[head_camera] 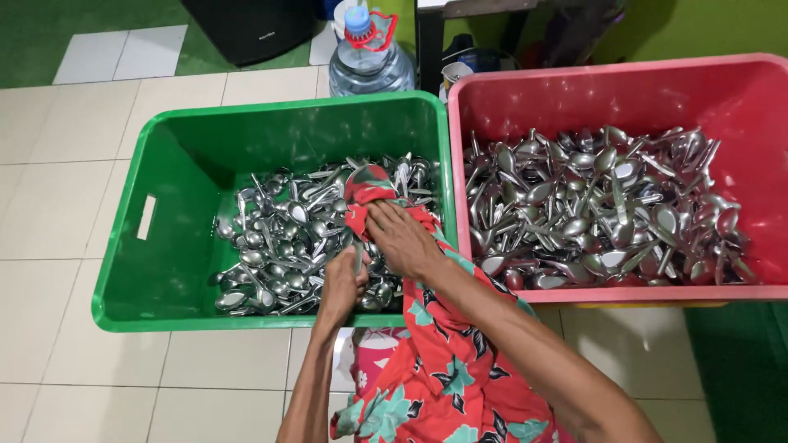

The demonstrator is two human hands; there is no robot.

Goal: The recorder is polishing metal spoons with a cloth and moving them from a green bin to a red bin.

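A green plastic crate (164, 164) holds a heap of metal spoons (279, 246). Next to it on the right, a red crate (739, 107) holds another heap of spoons (599, 205). My right hand (402, 238) grips a red floral cloth (443, 369) wrapped around a spoon (365, 176) above the green crate's right side; the spoon's bowl sticks out of the cloth. My left hand (345, 279) is closed on the spoon's handle end, just below and left of the right hand. The cloth trails down over the crate's rim toward me.
Cream floor tiles (66, 197) lie to the left and in front of the crates. Behind the crates stand a large water bottle (369, 57), a black box (246, 29) and a dark table leg (427, 41). A green wall rises at the back.
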